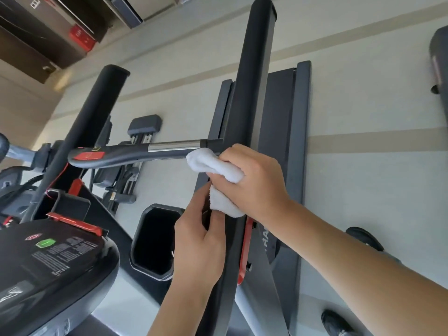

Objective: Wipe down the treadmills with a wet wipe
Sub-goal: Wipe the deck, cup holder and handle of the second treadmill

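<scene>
The picture is tilted. A black padded treadmill side rail (pixel 254 76) runs from the bottom centre to the top. My right hand (pixel 254 180) is closed around a bunched white wipe (pixel 215 166) and presses it where the crossbar handle (pixel 150 152) with its chrome section meets the rail. One end of the wipe hangs down against the rail. My left hand (pixel 201 243) grips the rail just below the wipe, fingers wrapped round it. The treadmill console (pixel 53 253) with red and green buttons sits at the lower left.
A second black rail (pixel 97 112) stands to the left. An empty cup holder (pixel 155 241) lies beside my left hand. The treadmill deck (pixel 288 146) is behind the rail. Other gym machines (pixel 143 132) stand on the pale floor, and a dark shoe (pixel 337 323) shows at the bottom right.
</scene>
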Demonstrator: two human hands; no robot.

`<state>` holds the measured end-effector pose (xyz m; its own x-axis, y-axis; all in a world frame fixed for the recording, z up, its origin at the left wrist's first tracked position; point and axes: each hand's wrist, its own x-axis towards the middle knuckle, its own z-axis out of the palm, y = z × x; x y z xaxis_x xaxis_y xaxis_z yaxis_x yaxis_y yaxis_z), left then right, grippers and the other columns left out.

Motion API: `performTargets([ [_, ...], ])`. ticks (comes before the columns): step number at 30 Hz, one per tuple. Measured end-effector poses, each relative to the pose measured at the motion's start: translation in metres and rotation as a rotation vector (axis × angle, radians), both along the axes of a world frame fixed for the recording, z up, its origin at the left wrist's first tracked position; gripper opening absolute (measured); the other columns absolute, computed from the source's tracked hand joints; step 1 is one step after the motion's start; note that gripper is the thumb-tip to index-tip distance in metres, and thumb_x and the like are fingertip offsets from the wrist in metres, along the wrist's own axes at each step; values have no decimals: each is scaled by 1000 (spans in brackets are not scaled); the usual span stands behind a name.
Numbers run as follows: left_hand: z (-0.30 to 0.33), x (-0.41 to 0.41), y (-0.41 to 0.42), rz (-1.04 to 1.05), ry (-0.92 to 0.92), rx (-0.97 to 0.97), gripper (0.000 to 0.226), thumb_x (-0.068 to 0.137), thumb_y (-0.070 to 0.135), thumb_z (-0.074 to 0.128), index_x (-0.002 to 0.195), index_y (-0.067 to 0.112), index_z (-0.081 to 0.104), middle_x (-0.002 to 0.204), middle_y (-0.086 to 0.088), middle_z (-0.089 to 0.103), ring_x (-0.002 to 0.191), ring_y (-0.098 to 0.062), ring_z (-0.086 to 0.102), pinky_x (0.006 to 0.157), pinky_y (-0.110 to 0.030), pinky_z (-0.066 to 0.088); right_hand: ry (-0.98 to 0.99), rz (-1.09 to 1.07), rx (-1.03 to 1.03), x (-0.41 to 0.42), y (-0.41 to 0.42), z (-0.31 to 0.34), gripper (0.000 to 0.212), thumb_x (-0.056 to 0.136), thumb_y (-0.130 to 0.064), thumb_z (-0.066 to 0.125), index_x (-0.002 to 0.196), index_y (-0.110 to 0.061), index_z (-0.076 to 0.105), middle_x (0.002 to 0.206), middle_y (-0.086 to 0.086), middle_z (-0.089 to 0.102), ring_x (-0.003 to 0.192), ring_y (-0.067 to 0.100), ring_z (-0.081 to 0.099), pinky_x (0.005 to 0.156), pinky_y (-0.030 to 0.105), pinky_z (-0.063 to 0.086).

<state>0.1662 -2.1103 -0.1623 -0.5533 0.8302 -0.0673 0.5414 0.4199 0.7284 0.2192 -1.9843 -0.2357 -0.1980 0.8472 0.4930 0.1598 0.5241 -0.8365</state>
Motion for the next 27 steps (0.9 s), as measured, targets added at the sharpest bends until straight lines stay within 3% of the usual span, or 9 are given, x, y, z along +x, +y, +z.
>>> performTargets([
  [2, -3, -2, 2, 18, 24, -4, 36, 106, 15, 53, 129, 39, 66, 98, 20, 75, 87, 1, 70, 71, -13, 50, -46, 18, 19, -1, 30, 1, 22, 82, -22, 57, 62, -12, 53, 61, -2, 48, 55, 22, 50, 47, 40, 44],
  [4, -6, -3, 3, 46, 40, -28, 38, 105, 24, 55, 139, 40, 60, 114, 26, 72, 107, 2, 69, 87, -20, 56, -129, 5, -35, -6, 75, 10, 24, 80, -25, 58, 59, -21, 47, 59, -6, 44, 53, 15, 44, 48, 34, 36],
  [7, -6, -3, 3, 43, 70, -61, 39, 104, 34, 55, 142, 42, 54, 121, 28, 68, 113, 4, 65, 95, -25, 56, -398, -8, -64, -15, 128, 36, 30, 74, -23, 57, 58, -18, 32, 57, -3, 34, 50, 15, 30, 52, 28, 21],
  [11, -5, -2, 4, 57, 102, -91, 37, 106, 42, 52, 142, 46, 49, 120, 28, 67, 112, 8, 62, 93, -19, 53, -626, 59, 31, -14, 124, 47, 28, 63, -24, 57, 58, -19, 29, 59, -2, 30, 52, 17, 27, 50, 26, 18],
  [14, -2, -3, 4, 84, 113, -97, 31, 107, 43, 49, 138, 44, 53, 111, 27, 67, 106, 7, 62, 83, -14, 48, -575, 150, 211, -10, 88, 40, 38, 75, -23, 61, 61, -24, 26, 58, -6, 26, 52, 15, 32, 50, 23, 14],
  [18, 2, 1, 4, 97, 60, -43, 18, 107, 24, 51, 105, 38, 62, 84, 15, 65, 77, -7, 61, 63, -15, 42, -455, 310, 392, 3, 41, 33, 36, 78, -21, 60, 65, -26, 27, 63, -12, 23, 57, 12, 26, 51, 23, 10],
  [23, -4, -1, 1, 127, 87, -56, 26, 107, 31, 51, 129, 37, 64, 109, 23, 70, 104, -2, 66, 83, -22, 53, -370, 451, 559, 0, 82, 31, 34, 84, -23, 65, 58, -20, 44, 58, -7, 36, 52, 15, 35, 43, 26, 24],
  [25, -7, -2, 2, 172, 117, -71, 29, 107, 38, 48, 132, 38, 64, 111, 24, 69, 105, 1, 65, 85, -22, 53, -487, 444, 512, -11, 112, 38, 33, 84, -27, 58, 56, -22, 40, 56, -5, 34, 51, 16, 36, 42, 24, 24],
  [27, -8, 0, 8, 238, 126, -87, 26, 107, 39, 45, 119, 41, 68, 100, 23, 70, 95, 0, 66, 78, -20, 53, -666, 444, 477, -27, 133, 48, 33, 81, -30, 47, 56, -24, 26, 55, -5, 27, 52, 16, 32, 48, 22, 19],
])
